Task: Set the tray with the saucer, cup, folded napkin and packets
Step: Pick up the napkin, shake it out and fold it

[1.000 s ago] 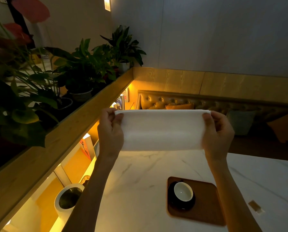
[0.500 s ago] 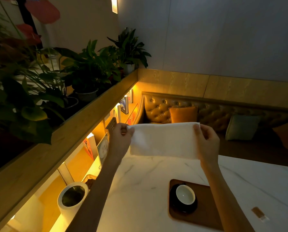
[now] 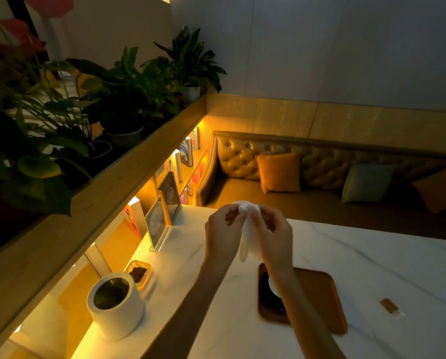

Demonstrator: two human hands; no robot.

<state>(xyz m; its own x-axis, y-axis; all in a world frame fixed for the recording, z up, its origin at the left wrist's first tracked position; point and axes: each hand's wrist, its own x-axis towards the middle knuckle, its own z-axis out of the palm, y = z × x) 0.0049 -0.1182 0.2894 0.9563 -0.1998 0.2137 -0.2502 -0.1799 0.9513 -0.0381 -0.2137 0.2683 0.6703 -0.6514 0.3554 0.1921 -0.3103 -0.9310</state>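
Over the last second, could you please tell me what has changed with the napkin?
The left hand and right hand came together, doubling the napkin over: it was stretched wide between them and now hangs folded, pinched at its top by both. The cup stays on the saucer on the tray; the packet still lies on the table.
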